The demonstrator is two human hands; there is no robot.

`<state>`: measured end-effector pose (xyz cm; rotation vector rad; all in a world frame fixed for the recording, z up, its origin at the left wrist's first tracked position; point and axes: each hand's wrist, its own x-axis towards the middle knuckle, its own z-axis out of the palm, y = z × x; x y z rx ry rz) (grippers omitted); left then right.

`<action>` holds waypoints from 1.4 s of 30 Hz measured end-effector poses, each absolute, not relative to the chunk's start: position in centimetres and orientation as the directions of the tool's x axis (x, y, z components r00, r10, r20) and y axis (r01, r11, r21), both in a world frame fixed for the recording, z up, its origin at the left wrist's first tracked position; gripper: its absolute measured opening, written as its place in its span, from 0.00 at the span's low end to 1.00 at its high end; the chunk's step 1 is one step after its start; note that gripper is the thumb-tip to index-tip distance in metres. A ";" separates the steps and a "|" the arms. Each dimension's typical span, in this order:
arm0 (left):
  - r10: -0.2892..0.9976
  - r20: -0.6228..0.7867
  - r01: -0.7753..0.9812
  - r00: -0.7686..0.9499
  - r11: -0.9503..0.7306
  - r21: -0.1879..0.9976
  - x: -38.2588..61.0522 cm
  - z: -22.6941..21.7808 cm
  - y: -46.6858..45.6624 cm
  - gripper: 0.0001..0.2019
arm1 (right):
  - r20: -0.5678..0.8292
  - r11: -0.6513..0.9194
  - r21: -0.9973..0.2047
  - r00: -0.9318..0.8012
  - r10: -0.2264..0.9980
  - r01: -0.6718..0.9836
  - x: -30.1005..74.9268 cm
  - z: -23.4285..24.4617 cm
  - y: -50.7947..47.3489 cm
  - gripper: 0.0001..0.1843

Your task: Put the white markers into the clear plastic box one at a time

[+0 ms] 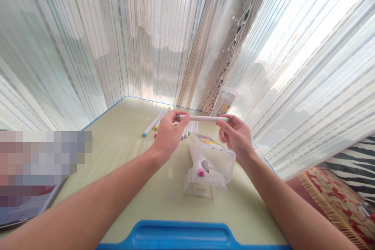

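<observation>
Both my hands hold one white marker with green ends, level above the table. My left hand pinches its left end and my right hand pinches its right end. Just below lies a clear plastic marker box on its side, its open mouth towards me, with a pink-capped marker and a grey-tipped one inside. Several more white markers lie on the pale yellow table beyond my left hand.
The table has a blue edge and a blue handle at the near side. Sheer striped curtains hang close behind it. The clear lid of the box leans at the back. A dark tablet lies at the left.
</observation>
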<state>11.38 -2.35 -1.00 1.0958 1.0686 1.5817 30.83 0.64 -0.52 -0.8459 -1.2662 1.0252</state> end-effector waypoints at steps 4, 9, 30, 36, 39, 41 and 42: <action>0.967 0.182 -0.171 -0.178 -0.213 0.962 11.4 -0.7 -2.6 0.15 | 0.332 0.328 -0.934 -0.011 0.943 -0.142 30.8 -0.6 0.6 0.16; 0.967 0.198 -0.134 -0.162 -0.221 0.966 11.6 -0.7 -2.8 0.17 | 0.313 0.307 -0.939 -0.010 0.950 -0.156 30.7 -0.5 0.5 0.17; 0.958 0.212 -0.155 -0.192 -0.243 0.958 11.6 -0.7 -2.8 0.13 | 0.306 0.305 -0.950 -0.015 0.952 -0.062 30.6 -0.5 0.5 0.19; 0.956 0.237 -0.071 -0.175 -0.253 0.965 11.7 -0.8 -2.9 0.13 | 0.330 0.330 -0.944 -0.001 0.944 0.014 30.5 -0.5 0.3 0.20; 0.957 0.225 -0.096 -0.183 -0.245 0.965 11.7 -0.8 -2.9 0.12 | 0.345 0.345 -0.939 -0.022 0.938 -0.011 30.6 -0.6 0.3 0.19; 0.960 0.207 -0.147 -0.190 -0.236 0.961 11.6 -0.8 -2.8 0.11 | 0.357 0.356 -0.934 -0.030 0.934 -0.020 30.6 -0.6 0.3 0.18; 0.962 0.195 -0.176 -0.189 -0.228 0.958 11.6 -0.7 -2.8 0.10 | 0.362 0.362 -0.932 -0.033 0.932 -0.021 30.6 -0.6 0.4 0.18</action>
